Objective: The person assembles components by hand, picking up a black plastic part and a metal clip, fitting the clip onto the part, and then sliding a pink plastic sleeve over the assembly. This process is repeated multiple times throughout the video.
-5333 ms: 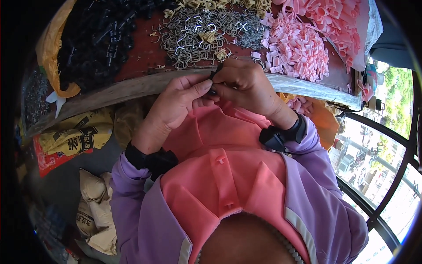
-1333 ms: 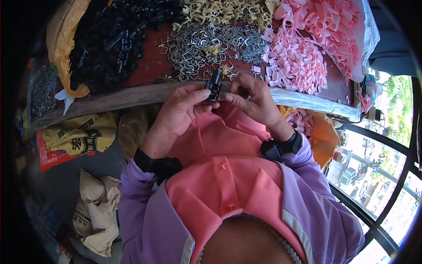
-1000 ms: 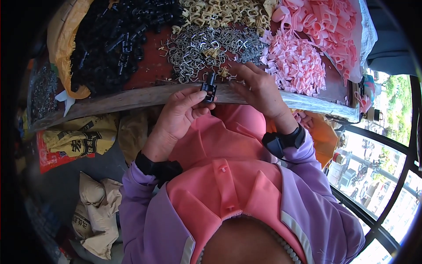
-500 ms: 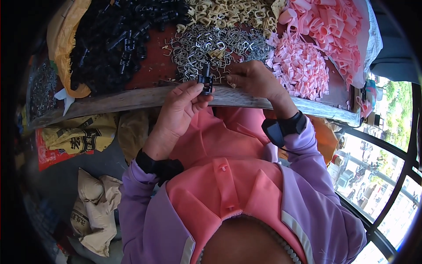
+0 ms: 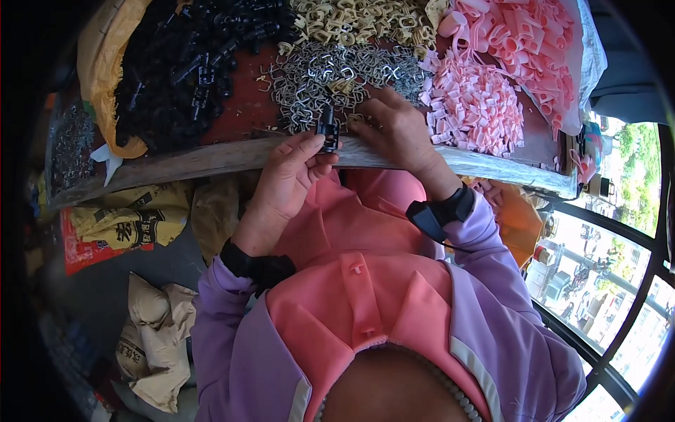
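Observation:
Between the thumb and fingers of my left hand (image 5: 285, 176), a small black plastic part (image 5: 328, 132) stands upright at the table's front edge. My right hand (image 5: 401, 133) is just to its right, thumb and fingertips pinched together close to the black part. Whatever those fingertips hold is too small to make out. Right beyond both hands lies a heap of bent silver metal clips (image 5: 309, 74). A single brassy piece (image 5: 342, 86) rests on that heap, behind the black part.
Black plastic parts (image 5: 169, 84) are piled at the left beside an orange sack (image 5: 98, 70). Cream-coloured pieces (image 5: 365, 21) lie at the back. Small pink pieces (image 5: 474, 105) and larger pink moulded parts (image 5: 524, 42) fill the right. A wooden edge (image 5: 232, 151) borders the table.
My right hand has shifted left and slightly up, bringing its fingertips closer to the black part. My left hand keeps its hold with hardly any movement.

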{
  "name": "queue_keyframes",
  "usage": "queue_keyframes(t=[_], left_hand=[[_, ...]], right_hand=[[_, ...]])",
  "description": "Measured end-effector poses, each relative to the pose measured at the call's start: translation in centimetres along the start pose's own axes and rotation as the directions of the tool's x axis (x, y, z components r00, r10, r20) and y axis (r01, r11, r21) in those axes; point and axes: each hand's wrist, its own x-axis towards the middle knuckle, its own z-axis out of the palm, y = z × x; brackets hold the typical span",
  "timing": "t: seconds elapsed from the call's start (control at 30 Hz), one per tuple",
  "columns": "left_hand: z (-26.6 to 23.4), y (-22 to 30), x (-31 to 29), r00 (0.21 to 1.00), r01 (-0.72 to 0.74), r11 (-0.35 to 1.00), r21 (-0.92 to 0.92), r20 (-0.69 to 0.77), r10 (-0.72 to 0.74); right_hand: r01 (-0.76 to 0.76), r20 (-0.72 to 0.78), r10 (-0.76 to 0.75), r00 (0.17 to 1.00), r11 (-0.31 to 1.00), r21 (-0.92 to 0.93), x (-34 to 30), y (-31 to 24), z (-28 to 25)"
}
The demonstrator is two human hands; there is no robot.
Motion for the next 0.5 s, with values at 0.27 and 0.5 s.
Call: queue_keyframes(t=[0.27, 0.5], left_hand=[[-0.2, -0.1, -0.3, 0.999, -0.031, 1.0, -0.003, -0.029, 0.031], [-0.5, -0.3, -0.5, 0.998, -0.032, 0.999, -0.016, -0.051, 0.031]], right_hand=[[-0.127, 0.073, 0.124, 0.99, 0.991, 0.039, 0.2, 0.0, -0.3], [-0.032, 0.115, 0.012, 0.993, 0.984, 0.175, -0.2, 0.0, -0.1]])
